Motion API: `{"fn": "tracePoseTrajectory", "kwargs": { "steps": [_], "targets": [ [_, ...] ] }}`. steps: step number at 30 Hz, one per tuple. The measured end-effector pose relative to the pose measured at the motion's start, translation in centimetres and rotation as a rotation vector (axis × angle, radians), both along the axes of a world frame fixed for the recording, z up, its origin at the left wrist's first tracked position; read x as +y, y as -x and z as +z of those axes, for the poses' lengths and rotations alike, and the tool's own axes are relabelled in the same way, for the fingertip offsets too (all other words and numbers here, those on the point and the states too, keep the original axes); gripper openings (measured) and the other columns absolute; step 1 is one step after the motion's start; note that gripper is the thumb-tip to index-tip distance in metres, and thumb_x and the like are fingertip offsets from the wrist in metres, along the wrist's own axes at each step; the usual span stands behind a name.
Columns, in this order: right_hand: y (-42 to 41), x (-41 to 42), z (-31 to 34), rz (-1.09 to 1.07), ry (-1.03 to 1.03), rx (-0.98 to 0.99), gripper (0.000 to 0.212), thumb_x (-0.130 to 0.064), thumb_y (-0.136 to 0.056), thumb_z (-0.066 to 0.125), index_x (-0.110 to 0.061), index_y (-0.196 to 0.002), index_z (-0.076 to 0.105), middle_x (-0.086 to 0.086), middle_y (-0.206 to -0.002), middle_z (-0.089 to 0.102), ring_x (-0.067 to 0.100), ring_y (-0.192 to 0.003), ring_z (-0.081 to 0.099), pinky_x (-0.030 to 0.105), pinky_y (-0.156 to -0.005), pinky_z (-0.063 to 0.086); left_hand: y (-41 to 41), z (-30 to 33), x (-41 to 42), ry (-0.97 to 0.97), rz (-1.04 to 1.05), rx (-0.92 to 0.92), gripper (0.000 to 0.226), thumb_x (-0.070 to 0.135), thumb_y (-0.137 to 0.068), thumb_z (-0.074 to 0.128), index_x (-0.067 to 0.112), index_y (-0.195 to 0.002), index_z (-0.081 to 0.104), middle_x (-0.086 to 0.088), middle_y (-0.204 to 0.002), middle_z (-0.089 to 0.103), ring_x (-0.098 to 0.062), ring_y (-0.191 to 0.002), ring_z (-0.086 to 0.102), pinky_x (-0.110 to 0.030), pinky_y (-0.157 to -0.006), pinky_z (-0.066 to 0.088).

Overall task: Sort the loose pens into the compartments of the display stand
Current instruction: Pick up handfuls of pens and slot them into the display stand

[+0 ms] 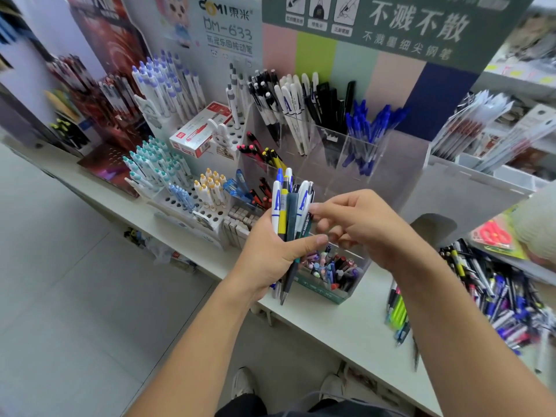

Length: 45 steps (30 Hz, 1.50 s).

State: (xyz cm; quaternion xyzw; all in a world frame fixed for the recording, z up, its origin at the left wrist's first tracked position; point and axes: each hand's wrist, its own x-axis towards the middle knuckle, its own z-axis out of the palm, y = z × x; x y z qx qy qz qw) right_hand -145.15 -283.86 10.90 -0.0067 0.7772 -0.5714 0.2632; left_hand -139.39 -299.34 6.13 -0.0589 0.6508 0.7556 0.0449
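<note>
A mixed bunch of pens, white, yellow, dark grey and blue-capped, is gripped upright in the left hand, with the thumb curled across the barrels and the tips pointing down past the palm. The right hand is held just beside the bunch, its fingers curled and touching the upper part of a white pen at the bunch's right edge; whether that pen is actually pinched cannot be told. Behind the hands, a clear acrylic display stand with compartments is set on the white bench, holding white, black and blue pens in separate sections. A heap of loose pens is spread on the bench to the right, well apart from the stand.
</note>
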Motion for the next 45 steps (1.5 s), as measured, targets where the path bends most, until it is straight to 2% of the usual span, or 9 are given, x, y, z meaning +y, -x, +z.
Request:
{"fn": "tracePoseTrajectory", "kwargs": {
  "steps": [3, 8, 13, 18, 24, 29, 34, 40, 45],
  "targets": [
    [-1.0, -0.7, -0.8, 0.028, 0.035, -0.012, 0.035, -0.029, -0.083, 0.08, 0.005, -0.08, 0.073, 0.011, -0.061, 0.061, 0.013, -0.046, 0.051, 0.019, -0.044, 0.041, -0.6, -0.4, -0.1, 0.025, 0.019, 0.006, 0.041, 0.002, -0.076, 0.083, 0.002, -0.113, 0.064, 0.001, -0.076, 0.073, -0.007, -0.064, 0.067, -0.017, -0.055, 0.049],
    [-1.8, -0.4, -2.3, -0.198, 0.187, -0.046, 0.017, -0.011, -0.094, 0.068, 0.006, -0.094, 0.072, 0.009, -0.065, 0.058, 0.012, -0.055, 0.058, 0.017, -0.048, 0.046, -2.1, -2.0, -1.7, -0.013, 0.173, -0.154, 0.026, 0.025, -0.077, 0.079, 0.01, -0.093, 0.065, 0.002, -0.06, 0.062, -0.011, -0.05, 0.054, -0.025, -0.045, 0.047],
    [-1.1, 3.5, -1.3, -0.504, 0.131, 0.435, 0.01, -0.009, -0.098, 0.062, -0.013, -0.097, 0.071, 0.011, -0.084, 0.073, 0.016, -0.072, 0.071, 0.02, -0.062, 0.058, -3.6, -4.1, -3.7, -0.179, 0.292, -0.334, 0.002, 0.013, -0.096, 0.065, 0.012, -0.095, 0.064, -0.002, -0.071, 0.056, -0.013, -0.055, 0.05, -0.022, -0.045, 0.042],
    [0.4, 3.4, -2.2, -0.314, -0.307, 0.825, 0.01, -0.016, -0.096, 0.066, -0.016, -0.103, 0.073, -0.001, -0.085, 0.072, 0.013, -0.075, 0.07, 0.031, -0.07, 0.06, -4.1, -3.6, -3.3, -0.377, 0.256, -0.404, 0.01, 0.012, -0.101, 0.057, 0.01, -0.109, 0.062, -0.004, -0.076, 0.06, -0.016, -0.059, 0.052, -0.025, -0.049, 0.046],
    [2.1, 0.0, -5.9, -0.052, -0.645, 0.689, 0.015, -0.016, -0.098, 0.061, -0.016, -0.106, 0.074, 0.005, -0.095, 0.073, 0.019, -0.078, 0.065, 0.044, -0.08, 0.06, -4.3, -3.0, -3.1, -0.347, 0.197, -0.388, 0.021, 0.014, -0.1, 0.06, 0.003, -0.117, 0.064, -0.004, -0.08, 0.06, -0.013, -0.061, 0.055, -0.024, -0.053, 0.05],
    [2.1, 1.3, -2.2, -0.257, -0.494, 0.861, 0.014, -0.014, -0.095, 0.066, -0.015, -0.105, 0.075, -0.002, -0.086, 0.071, 0.009, -0.072, 0.066, 0.026, -0.068, 0.059, -4.4, -2.6, -3.5, -0.305, 0.189, -0.337, 0.005, 0.012, -0.097, 0.063, 0.009, -0.101, 0.066, 0.0, -0.074, 0.06, -0.012, -0.056, 0.049, -0.022, -0.047, 0.044],
    [4.5, 1.5, 0.4, -0.265, -0.483, 1.005, 0.015, -0.017, -0.094, 0.068, -0.015, -0.109, 0.069, 0.0, -0.083, 0.07, 0.017, -0.073, 0.068, 0.04, -0.072, 0.06, -3.6, -1.9, -3.4, -0.313, 0.178, -0.306, 0.007, 0.012, -0.096, 0.064, 0.007, -0.1, 0.064, -0.001, -0.073, 0.062, -0.011, -0.055, 0.049, -0.019, -0.045, 0.043],
    [4.1, -0.2, 1.8, -0.258, -0.407, 1.21, 0.013, -0.016, -0.094, 0.068, -0.012, -0.107, 0.069, 0.001, -0.086, 0.071, 0.016, -0.073, 0.067, 0.027, -0.073, 0.058, -3.4, -1.6, -3.2, -0.274, 0.204, -0.28, 0.009, 0.011, -0.094, 0.068, 0.004, -0.1, 0.067, -0.005, -0.076, 0.065, -0.013, -0.057, 0.053, -0.021, -0.047, 0.046],
    [6.4, -1.5, -2.3, -0.147, -0.555, 0.974, 0.016, -0.014, -0.092, 0.071, -0.013, -0.106, 0.077, 0.007, -0.099, 0.076, 0.024, -0.092, 0.069, 0.045, -0.091, 0.057, -3.6, -1.4, -3.4, -0.287, 0.227, -0.275, 0.01, 0.01, -0.092, 0.069, 0.005, -0.1, 0.07, -0.007, -0.08, 0.07, -0.013, -0.06, 0.057, -0.021, -0.049, 0.049]
  ]
}}
